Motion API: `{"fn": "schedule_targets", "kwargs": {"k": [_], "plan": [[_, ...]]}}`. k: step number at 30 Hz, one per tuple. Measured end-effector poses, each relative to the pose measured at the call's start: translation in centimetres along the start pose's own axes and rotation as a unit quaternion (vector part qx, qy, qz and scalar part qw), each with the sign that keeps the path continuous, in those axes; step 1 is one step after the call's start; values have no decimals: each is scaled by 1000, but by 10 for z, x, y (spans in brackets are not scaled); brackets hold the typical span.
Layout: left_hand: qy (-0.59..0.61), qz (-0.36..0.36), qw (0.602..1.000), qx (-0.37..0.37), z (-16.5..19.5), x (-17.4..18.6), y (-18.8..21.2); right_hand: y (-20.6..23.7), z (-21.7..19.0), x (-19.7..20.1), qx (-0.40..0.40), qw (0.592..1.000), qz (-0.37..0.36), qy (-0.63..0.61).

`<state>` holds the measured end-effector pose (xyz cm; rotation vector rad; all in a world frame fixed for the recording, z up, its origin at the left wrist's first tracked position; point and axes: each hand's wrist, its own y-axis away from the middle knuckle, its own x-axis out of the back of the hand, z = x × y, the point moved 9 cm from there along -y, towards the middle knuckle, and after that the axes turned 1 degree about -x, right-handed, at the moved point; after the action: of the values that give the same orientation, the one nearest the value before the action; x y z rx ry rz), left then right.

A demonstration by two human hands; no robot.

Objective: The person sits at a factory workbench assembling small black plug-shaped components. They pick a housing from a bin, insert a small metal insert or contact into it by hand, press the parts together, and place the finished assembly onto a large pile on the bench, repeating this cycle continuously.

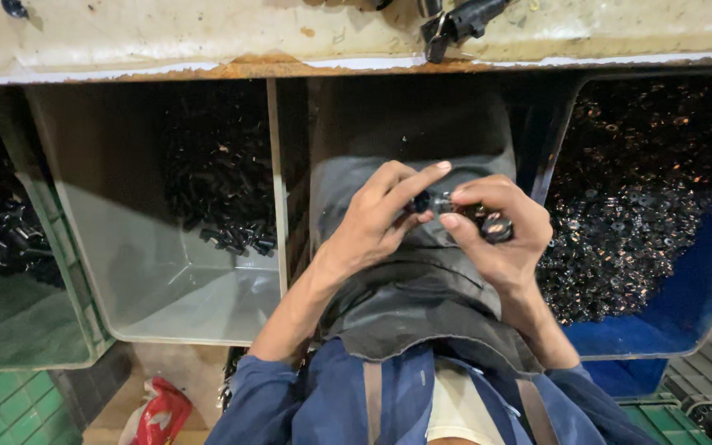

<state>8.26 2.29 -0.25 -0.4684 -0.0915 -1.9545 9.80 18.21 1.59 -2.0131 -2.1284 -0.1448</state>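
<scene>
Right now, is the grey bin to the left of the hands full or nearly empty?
Partly filled. The grey bin holds a heap of small black parts along its far and right side only; the near floor and left wall show bare.

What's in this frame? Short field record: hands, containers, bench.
left hand: fingertips pinch a small dark part
right hand: cups several small metal pieces, thumb meets the same part
lap: dark grey cloth under both hands
grey bin: to the left, black parts piled at its far side
blue bin: to the right, filled with shiny washers
green crate: far left, holds dark parts
bench: worn pale edge along the top, black tool resting on it
</scene>
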Motion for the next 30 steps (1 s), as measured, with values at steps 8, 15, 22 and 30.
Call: {"fn": "schedule_targets", "kwargs": {"k": [8,15,22,30], "plan": [[97,-77,992,-15,9,-4,5,-20,8,-25,-67,980,-168,-79],[217,-86,959,162,-28,-24,29,11,43,-32,-89,991,-60,-80],[252,200,921,220,-83,44,60,27,102,-40,-301,816,-74,-488],[-382,260,882,95,-29,143,17,28,127,-29,-329,804,-68,-490]]}}
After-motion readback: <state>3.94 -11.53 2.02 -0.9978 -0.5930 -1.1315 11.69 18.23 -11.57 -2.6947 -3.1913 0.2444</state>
